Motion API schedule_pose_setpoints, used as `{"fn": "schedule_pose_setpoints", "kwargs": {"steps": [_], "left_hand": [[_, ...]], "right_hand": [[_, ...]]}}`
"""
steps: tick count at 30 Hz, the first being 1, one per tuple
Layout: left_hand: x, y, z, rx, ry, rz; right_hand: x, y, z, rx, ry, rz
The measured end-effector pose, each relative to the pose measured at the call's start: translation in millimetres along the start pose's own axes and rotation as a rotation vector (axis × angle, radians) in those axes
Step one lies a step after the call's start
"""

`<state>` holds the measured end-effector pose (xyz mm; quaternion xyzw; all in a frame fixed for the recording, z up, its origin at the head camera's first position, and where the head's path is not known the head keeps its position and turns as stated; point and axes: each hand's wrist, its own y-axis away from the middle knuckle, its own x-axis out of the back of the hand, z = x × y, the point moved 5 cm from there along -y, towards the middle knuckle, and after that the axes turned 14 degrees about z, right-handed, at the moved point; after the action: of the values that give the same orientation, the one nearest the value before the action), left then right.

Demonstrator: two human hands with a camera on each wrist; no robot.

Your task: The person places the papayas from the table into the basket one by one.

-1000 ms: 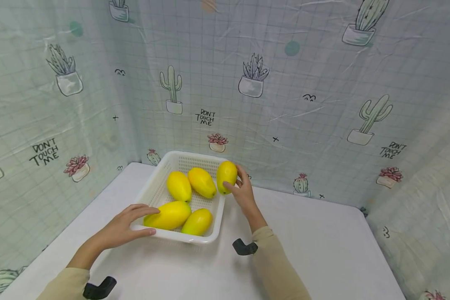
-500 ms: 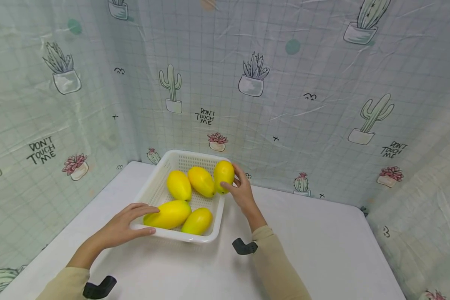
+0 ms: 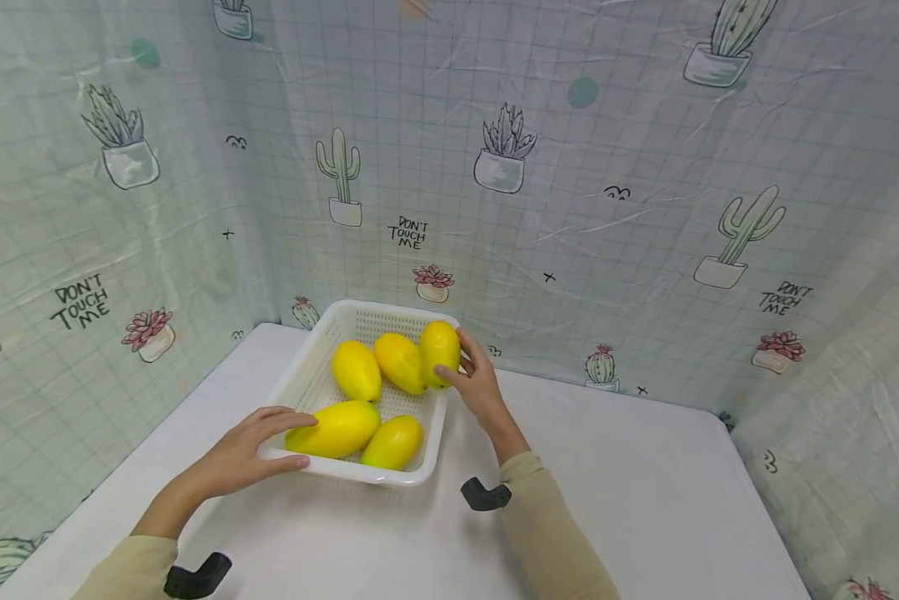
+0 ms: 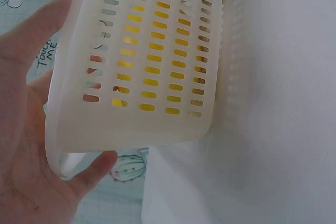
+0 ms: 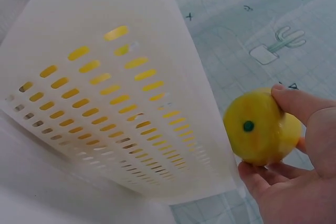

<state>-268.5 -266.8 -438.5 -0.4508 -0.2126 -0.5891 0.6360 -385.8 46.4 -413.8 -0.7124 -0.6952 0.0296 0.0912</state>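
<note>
A yellow mango is in my right hand, pinched between thumb and fingers at the right rim of a white perforated basket. In the right wrist view, a green dot marks the near end of this held mango. My left hand spreads over the basket's near left corner, thumb at the near rim and fingers fairly straight. Below its fingers lies a long mango. The other mangoes in the basket are a near right one, a back left one and a back middle one.
The basket stands on a white-covered table toward its back left. A curtain printed with cactus drawings hangs behind and on both sides. Black curved pieces sit at both wrists.
My right hand has shifted left with the mango, from outside the right rim to over it, closer to the back middle mango. The left hand and basket have stayed in place.
</note>
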Motion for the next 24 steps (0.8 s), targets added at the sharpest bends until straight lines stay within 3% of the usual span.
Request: {"fn": "schedule_pose_setpoints", "kwargs": {"steps": [6,24], "left_hand": [[-1.4,1.1,-2.8,-0.001,0.002,0.004],[-0.8,5.7,0.0,-0.003,0.043,-0.002]], "right_hand": [[-1.5,9.5,-13.6,0.013,0.028,-0.039],[-6.4,17.3,-14.7,0.093,0.048,-0.09]]}}
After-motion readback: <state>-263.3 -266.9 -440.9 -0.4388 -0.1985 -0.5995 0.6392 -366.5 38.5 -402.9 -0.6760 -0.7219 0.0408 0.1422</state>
